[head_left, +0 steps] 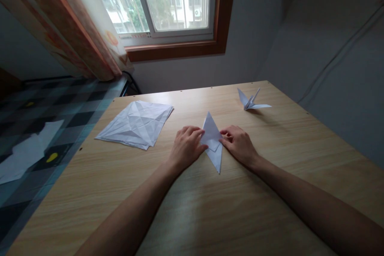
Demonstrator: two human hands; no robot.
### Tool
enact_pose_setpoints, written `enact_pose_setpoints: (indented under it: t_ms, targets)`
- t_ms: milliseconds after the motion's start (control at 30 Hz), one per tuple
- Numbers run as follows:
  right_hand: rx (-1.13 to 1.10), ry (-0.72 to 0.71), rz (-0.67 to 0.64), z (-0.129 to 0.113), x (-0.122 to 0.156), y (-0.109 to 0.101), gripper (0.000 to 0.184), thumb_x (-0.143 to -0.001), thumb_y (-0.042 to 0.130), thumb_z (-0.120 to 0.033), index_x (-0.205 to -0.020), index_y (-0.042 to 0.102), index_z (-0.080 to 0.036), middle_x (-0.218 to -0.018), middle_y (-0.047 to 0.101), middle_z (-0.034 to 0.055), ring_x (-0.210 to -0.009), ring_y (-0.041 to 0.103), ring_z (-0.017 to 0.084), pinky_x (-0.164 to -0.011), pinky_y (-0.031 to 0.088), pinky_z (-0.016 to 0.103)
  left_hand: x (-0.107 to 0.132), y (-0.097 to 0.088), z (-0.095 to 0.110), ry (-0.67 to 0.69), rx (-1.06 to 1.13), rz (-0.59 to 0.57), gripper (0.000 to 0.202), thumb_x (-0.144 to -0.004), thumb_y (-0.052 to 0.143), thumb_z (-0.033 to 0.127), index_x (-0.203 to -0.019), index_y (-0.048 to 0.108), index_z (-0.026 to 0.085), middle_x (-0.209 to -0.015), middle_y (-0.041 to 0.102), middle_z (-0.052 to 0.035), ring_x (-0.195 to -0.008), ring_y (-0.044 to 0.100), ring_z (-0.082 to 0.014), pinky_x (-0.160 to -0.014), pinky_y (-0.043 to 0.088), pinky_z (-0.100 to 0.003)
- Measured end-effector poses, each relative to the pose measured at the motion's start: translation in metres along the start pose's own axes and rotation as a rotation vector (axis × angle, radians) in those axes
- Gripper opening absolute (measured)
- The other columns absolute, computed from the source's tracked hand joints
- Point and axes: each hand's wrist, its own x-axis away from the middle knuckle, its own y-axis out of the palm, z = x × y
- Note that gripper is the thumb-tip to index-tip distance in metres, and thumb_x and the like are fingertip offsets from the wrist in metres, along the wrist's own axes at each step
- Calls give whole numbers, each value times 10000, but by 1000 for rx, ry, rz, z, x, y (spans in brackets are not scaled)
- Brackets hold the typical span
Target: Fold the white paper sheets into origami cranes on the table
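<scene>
A small white folded paper [211, 132] lies near the middle of the wooden table, a narrow diamond with one point away from me and one towards me. My left hand [187, 144] pinches its left edge between thumb and fingers. On the opposite edge, my right hand [238, 142] grips it the same way, thumb and fingertips at the side corner. A smaller flap edge shows across the lower part of the paper between the two thumbs.
Creased white paper sheets [136, 122] lie stacked at the table's back left. A folded paper crane [250, 102] stands at the back right. Left of the table [270, 216], torn white paper [33, 150] rests on a checked cloth [81, 92]. A window and curtain are behind.
</scene>
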Motion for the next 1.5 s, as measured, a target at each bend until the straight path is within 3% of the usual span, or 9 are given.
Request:
enact_pose_setpoints:
  t_ms: [200,433,533,700,867,967,1100,1333,1500]
  targets:
    - [-13,-196,-79,10,1,-3,180,-850,561,-100,-829,698,-215,-926,718,59,-913,615,230,-836,494,391,2,3,-4,-2,157,70,395,-783,695,160,-1162,599,212,-937,733,-23,-927,636,-215,-867,495,-389]
    - [162,-462,-220,11,7,-11,285,-810,548,-76,-1029,698,-180,-1160,693,107,-1077,588,263,-958,457,447,4,-2,1,188,86,-58,198,-777,562,90,-787,709,222,-954,749,-16,-902,643,-196,-873,466,-373]
    - [289,-466,-259,-3,10,-17,243,-843,557,-141,-1053,678,-158,-1102,684,122,-1019,577,270,-913,451,427,5,-7,7,184,45,-48,113,-824,600,230,-802,710,213,-960,747,-36,-939,643,-218,-888,448,-406]
    - [459,-441,-252,-25,17,-16,167,-904,542,-254,-919,666,-144,-899,647,137,-876,548,271,-823,425,416,5,-10,14,142,-55,-90,335,-817,644,505,-958,721,211,-1117,708,-86,-1145,570,-323,-984,391,-504]
    - [378,-500,-298,-29,20,-14,186,-903,557,-272,-818,680,-160,-843,646,105,-834,555,252,-788,447,402,8,-4,13,77,-144,-183,376,-893,534,305,-1253,619,239,-1358,592,-88,-1316,453,-358,-1075,308,-596]
    - [239,-533,-299,-25,20,-14,140,-883,596,-268,-873,705,-182,-985,679,108,-941,587,260,-852,468,425,9,0,12,59,-149,-236,444,-888,492,227,-1324,570,255,-1427,534,-92,-1354,413,-361,-1089,290,-625]
    - [30,-540,-300,-13,18,-13,136,-872,616,-217,-956,723,-206,-1158,685,102,-1060,621,251,-949,480,441,9,1,9,26,-162,-277,503,-874,491,218,-1373,524,275,-1484,467,-102,-1393,352,-379,-1089,273,-652]
    - [-106,-451,-294,13,6,-17,149,-872,611,-199,-845,753,-234,-1005,747,67,-911,689,212,-857,547,391,11,3,8,25,-198,-203,501,-848,536,200,-1343,554,277,-1494,431,-131,-1397,318,-411,-1086,254,-668]
    - [-68,-467,-255,14,6,-16,60,-853,675,-256,-839,725,-226,-963,730,70,-900,663,220,-830,538,389,10,-2,14,239,-147,-167,396,-862,543,171,-1249,601,234,-1368,545,-125,-1260,469,-312,-1049,376,-503]
